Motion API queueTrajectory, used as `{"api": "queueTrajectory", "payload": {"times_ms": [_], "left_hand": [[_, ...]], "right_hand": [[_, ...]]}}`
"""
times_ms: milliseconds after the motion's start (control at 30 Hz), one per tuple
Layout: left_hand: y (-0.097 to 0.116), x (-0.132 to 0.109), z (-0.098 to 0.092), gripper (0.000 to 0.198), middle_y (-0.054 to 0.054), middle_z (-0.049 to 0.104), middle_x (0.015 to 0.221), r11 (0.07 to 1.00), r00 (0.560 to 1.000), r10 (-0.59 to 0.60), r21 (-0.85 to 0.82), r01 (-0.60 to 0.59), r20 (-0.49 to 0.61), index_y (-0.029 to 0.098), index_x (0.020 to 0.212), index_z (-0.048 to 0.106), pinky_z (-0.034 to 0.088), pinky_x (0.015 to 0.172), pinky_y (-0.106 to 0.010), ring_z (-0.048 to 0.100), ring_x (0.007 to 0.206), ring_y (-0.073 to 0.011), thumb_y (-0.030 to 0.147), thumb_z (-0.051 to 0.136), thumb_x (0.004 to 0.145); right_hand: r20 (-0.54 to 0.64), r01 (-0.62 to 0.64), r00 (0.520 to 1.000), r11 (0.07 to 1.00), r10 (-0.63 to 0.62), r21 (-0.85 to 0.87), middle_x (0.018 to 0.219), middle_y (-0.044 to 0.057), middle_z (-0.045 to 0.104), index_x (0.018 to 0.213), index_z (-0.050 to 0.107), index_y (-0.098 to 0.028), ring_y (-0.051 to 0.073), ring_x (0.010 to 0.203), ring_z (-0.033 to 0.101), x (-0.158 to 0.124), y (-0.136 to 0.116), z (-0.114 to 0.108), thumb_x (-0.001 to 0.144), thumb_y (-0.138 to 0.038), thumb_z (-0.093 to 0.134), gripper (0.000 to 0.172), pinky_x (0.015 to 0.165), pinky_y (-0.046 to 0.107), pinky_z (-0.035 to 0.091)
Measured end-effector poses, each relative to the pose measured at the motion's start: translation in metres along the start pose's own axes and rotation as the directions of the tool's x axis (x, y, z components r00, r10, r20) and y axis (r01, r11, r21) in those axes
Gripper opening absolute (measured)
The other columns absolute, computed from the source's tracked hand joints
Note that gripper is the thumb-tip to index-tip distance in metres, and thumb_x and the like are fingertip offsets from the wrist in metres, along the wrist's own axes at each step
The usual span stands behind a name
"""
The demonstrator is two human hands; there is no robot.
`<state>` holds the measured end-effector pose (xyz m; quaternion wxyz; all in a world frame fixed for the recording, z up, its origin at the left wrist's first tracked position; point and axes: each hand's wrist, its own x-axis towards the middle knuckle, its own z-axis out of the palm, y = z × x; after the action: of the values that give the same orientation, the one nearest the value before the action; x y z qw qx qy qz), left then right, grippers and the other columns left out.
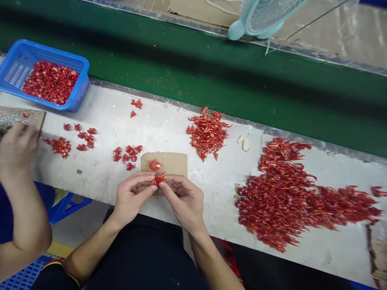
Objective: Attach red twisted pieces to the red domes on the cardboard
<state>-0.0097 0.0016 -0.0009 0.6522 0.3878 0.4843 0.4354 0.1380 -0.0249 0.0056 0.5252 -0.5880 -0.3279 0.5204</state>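
Pinched between the fingertips of both hands is a small red figure part [157, 179] with gold-coloured pointed ends. My left hand [133, 193] grips its left side, and my right hand [183, 196] its right side. Both hands are closed on it, just over the near edge of a piece of brown cardboard [175, 163]. On that cardboard, beyond my fingers, lies a round, shiny red piece [155, 164]. A loose group of small red parts [128, 155] sits left of the cardboard. The held part's exact kind is too small to make out.
Red pointed pieces form a pile [208, 132] ahead and a large heap [281, 197] at right. A blue basket [83, 86] of red parts stands far left. A co-worker's hand [18, 147] is at the left edge. Beyond the green belt [181, 60] stands a fan [263, 18].
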Motion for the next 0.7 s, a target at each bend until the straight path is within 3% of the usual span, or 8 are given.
{"api": "queueTrajectory", "payload": {"times_ms": [167,267,333,400,467,567,633,700], "left_hand": [[-0.003,-0.007,0.007,0.018,-0.009,0.073,0.115,0.997,0.995,0.018,0.076,-0.026,0.099,0.026,0.102,0.081,0.065,0.087,-0.037,0.074,0.102,-0.0239,0.026,0.077,0.085],[0.001,-0.001,-0.002,0.024,-0.01,0.071,0.119,0.972,0.983,0.079,0.207,-0.113,0.167,0.026,0.111,0.078,0.063,0.086,-0.036,0.072,0.099,-0.0222,0.025,0.073,0.088],[0.008,0.008,-0.017,0.027,-0.009,0.069,0.12,0.89,0.972,0.216,0.39,-0.236,0.094,0.027,0.115,0.076,0.059,0.084,-0.033,0.068,0.096,-0.0202,0.023,0.073,0.088],[0.016,0.021,-0.038,0.028,-0.008,0.067,0.115,0.733,0.924,0.382,0.617,-0.288,-0.022,0.027,0.115,0.075,0.054,0.082,-0.032,0.064,0.093,-0.0197,0.024,0.074,0.087],[0.022,0.034,-0.059,0.03,-0.008,0.065,0.106,0.562,0.877,0.473,0.796,-0.226,-0.085,0.024,0.116,0.073,0.05,0.079,-0.034,0.061,0.089,-0.0214,0.029,0.075,0.086],[0.026,0.049,-0.08,0.034,-0.009,0.065,0.1,0.37,0.894,0.439,0.924,-0.095,-0.085,0.019,0.115,0.07,0.046,0.079,-0.036,0.059,0.089,-0.0251,0.039,0.071,0.088],[0.024,0.055,-0.086,0.032,-0.007,0.065,0.093,0.307,0.91,0.406,0.951,-0.046,-0.088,0.018,0.11,0.071,0.045,0.076,-0.036,0.059,0.083,-0.0247,0.042,0.068,0.089],[0.02,0.058,-0.087,0.029,-0.003,0.065,0.083,0.329,0.927,0.35,0.944,0.012,-0.134,0.02,0.104,0.072,0.045,0.071,-0.034,0.06,0.074,-0.0222,0.043,0.069,0.087]], "right_hand": [[-0.094,0.037,0.995,0.999,-0.039,-0.021,0.081,0.001,0.071,0.093,0.059,-0.025,0.016,0.071,0.069,-0.007,0.006,-0.004,0.086,-0.034,0.078,0.022,0.064,0.028,0.06],[-0.133,0.052,0.99,0.998,-0.055,-0.032,0.082,0.0,0.07,0.091,0.05,-0.025,0.015,0.068,0.068,-0.013,0.014,-0.016,0.087,-0.031,0.076,0.027,0.063,0.027,0.058],[-0.176,0.069,0.981,0.996,-0.079,-0.063,0.082,0.0,0.071,0.091,0.047,-0.026,0.015,0.067,0.068,-0.02,0.021,-0.031,0.088,-0.03,0.075,0.029,0.064,0.028,0.058],[-0.251,0.078,0.962,0.99,-0.107,-0.122,0.082,0.0,0.071,0.091,0.046,-0.026,0.015,0.066,0.069,-0.029,0.03,-0.053,0.088,-0.029,0.075,0.029,0.065,0.028,0.058],[-0.364,0.07,0.92,0.975,-0.145,-0.211,0.082,0.001,0.071,0.092,0.046,-0.026,0.016,0.068,0.07,-0.041,0.041,-0.077,0.087,-0.029,0.075,0.029,0.065,0.029,0.058],[-0.52,0.035,0.818,0.922,-0.248,-0.385,0.085,0.003,0.07,0.093,0.046,-0.025,0.018,0.07,0.071,-0.062,0.059,-0.112,0.086,-0.03,0.074,0.029,0.063,0.03,0.057],[-0.575,0.001,0.753,0.874,-0.32,-0.486,0.089,0.005,0.069,0.093,0.046,-0.025,0.018,0.07,0.071,-0.078,0.072,-0.132,0.086,-0.03,0.073,0.028,0.062,0.03,0.057],[-0.612,-0.039,0.697,0.832,-0.374,-0.553,0.091,0.006,0.068,0.094,0.047,-0.024,0.017,0.069,0.07,-0.093,0.082,-0.147,0.086,-0.031,0.072,0.028,0.063,0.03,0.056]]}}
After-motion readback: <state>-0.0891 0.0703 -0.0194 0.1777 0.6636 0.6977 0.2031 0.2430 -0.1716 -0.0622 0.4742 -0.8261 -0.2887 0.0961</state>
